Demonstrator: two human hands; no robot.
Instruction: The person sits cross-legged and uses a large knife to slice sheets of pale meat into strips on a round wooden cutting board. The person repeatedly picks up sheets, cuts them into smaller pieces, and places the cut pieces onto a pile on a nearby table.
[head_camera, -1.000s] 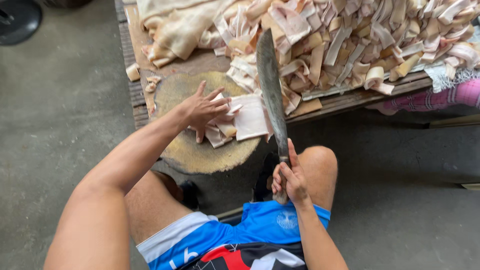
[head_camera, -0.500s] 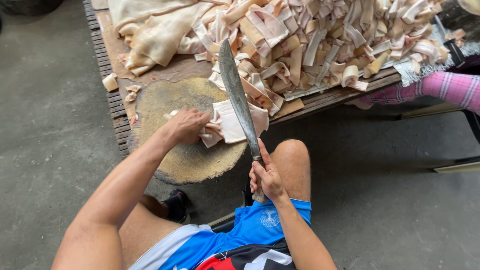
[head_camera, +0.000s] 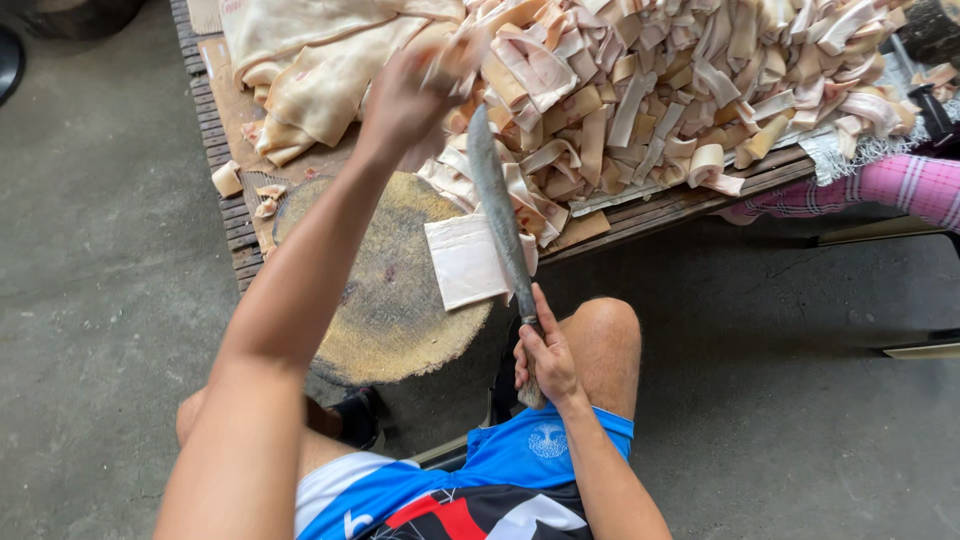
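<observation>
My left hand (head_camera: 405, 95) is stretched out over the heap of cut strips (head_camera: 680, 90), fingers closed around what looks like a few pale pieces, though motion blur keeps me from being sure how many I am pinching. My right hand (head_camera: 545, 355) is wrapped tight round the handle of the long cleaver (head_camera: 497, 210), down beside my bare knee (head_camera: 600, 340), the blade running up and away from me with its tip near the edge of the heap.

One flat pale slab (head_camera: 465, 262) lies on the right side of the round wooden block (head_camera: 385, 285), partly under the blade and hanging a little past the block's rim. To handle this well I judge the blade should rest flat and quiet while the other arm crosses above it, so my forearm never passes over the edge. I would drop the pieces onto the heap rather than near its sliding front, and keep the slab pulled fully onto the block so it does not slip off.

Around me: large uncut sheets (head_camera: 310, 60) are folded at the far left of the slatted wooden table (head_camera: 215, 170), with small trimmings (head_camera: 250, 195) scattered by the block. The heap crowds close against the block and spills toward it. Another person's pink checked sleeve (head_camera: 900, 185) reaches in at the right edge, well apart from my hands.
</observation>
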